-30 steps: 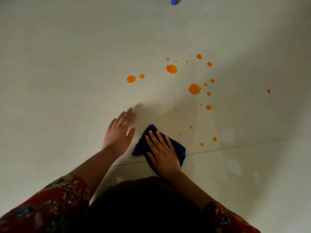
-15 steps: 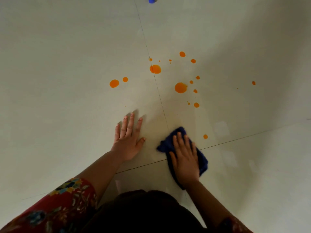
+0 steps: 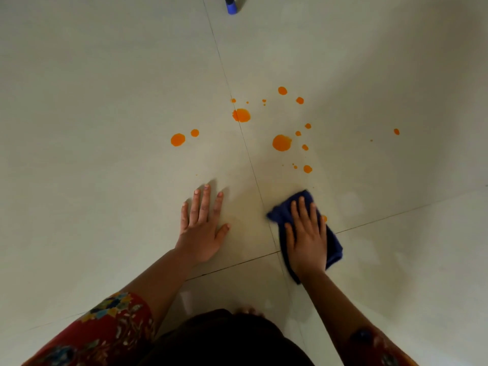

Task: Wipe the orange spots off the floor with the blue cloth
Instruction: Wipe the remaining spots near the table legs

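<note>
Currently flat-fingered on the blue cloth (image 3: 334, 247), the right hand (image 3: 306, 239) risks smearing the wet orange spots (image 3: 281, 142) rather than lifting them.

- It looked like a room indoors, perhaps a home: the floor (image 3: 105, 128) was pale, glossy and tiled in large pieces.
- Thin joints (image 3: 249, 159) met just behind the fingers (image 3: 200, 207).
- A blue tip (image 3: 231, 8) stood well beyond the fingertips.

Mostly covered by the right hand (image 3: 306, 241): blue cloth (image 3: 333, 247). Half hidden at the cloth edge: one orange spot (image 3: 324, 218). Cut off by top edge, unidentifiable: blue object (image 3: 231, 7).
</note>
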Demonstrator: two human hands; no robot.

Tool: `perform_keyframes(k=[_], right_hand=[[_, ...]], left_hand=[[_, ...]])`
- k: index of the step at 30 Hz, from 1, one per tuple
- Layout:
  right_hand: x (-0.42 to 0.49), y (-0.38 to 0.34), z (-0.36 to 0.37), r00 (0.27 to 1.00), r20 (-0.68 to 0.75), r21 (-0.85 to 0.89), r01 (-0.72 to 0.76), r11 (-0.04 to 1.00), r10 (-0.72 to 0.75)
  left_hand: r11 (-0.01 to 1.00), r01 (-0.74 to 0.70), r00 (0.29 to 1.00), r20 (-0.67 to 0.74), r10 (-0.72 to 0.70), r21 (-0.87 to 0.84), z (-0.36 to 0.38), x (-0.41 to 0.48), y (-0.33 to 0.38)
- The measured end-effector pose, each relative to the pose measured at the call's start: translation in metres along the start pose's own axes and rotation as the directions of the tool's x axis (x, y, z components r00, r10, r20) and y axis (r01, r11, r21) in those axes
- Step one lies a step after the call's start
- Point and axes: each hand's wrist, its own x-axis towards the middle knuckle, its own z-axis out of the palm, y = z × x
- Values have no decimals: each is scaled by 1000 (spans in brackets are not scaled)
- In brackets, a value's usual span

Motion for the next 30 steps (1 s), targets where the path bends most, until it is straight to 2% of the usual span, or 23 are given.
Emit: perform_keyframes(k=[1, 3, 4, 6, 8, 10, 12, 15, 17, 20, 21, 22, 24, 26, 27, 28, 30], right_hand=[[16, -9, 0, 998, -21, 0, -58, 998, 58], [29, -37, 4, 1000, -12, 12, -18, 1000, 18], [24, -46, 6, 997, 19, 14, 76, 997, -77], [-5, -42, 9, 944, 119, -10, 312, 950, -308], [-29, -13, 5, 900, 178, -41, 412, 910, -399], [-28, 19, -3, 928, 155, -76, 354, 932, -340], [-5, 32, -9, 971, 113, -107, 221, 969, -209], [28, 14, -9, 996, 54, -114, 80, 990, -74], [25, 3, -5, 988, 75, -92, 142, 985, -136], [-13, 20, -3, 930, 160, -79, 345, 935, -330], [-23, 31, -7, 929, 164, -68, 347, 935, -332], [-26, 41, -9, 949, 142, -58, 293, 954, -282], [-11, 47, -12, 997, 67, -46, 48, 998, -45], [21, 35, -10, 981, -5, -26, -192, 981, 192], [35, 24, -10, 967, -15, -9, -255, 967, 255], [43, 15, -9, 964, -18, 0, -266, 964, 266], [36, 9, -8, 992, 16, -8, -128, 992, 128]], left_hand=[[1000, 0, 1000, -12, 0, 11, 0, 0, 1], [1000, 1, 1000, -20, 0, 29, 2, -2, 1], [1000, 4, 1000, -29, -3, 18, 2, -3, 2], [1000, 8, 998, -60, -8, -3, 2, -3, 2], [1000, 4, 999, -48, -4, 10, 1, -2, 1], [1000, -1, 1000, -30, 2, 27, 0, -1, 1], [1000, 0, 999, -38, 0, 22, 1, -2, 0], [1000, -6, 996, -85, 7, 14, 6, -3, 1], [1000, -8, 994, -111, 11, 23, 9, -3, 0], [1000, -3, 994, -111, 5, 18, 8, -3, 0], [1000, 0, 995, -102, 1, 9, 7, -3, 0], [1000, 4, 996, -87, -4, 0, 6, -2, 0], [1000, 9, 999, -52, -9, 7, 6, -2, 0], [1000, 12, 998, -55, -13, -17, 5, -2, 0], [999, 17, 997, -77, -20, -39, 3, -2, 2], [998, 15, 994, -106, -21, -57, 1, -2, 4], [997, -30, 985, -171, 19, -66, -2, 0, 12]])
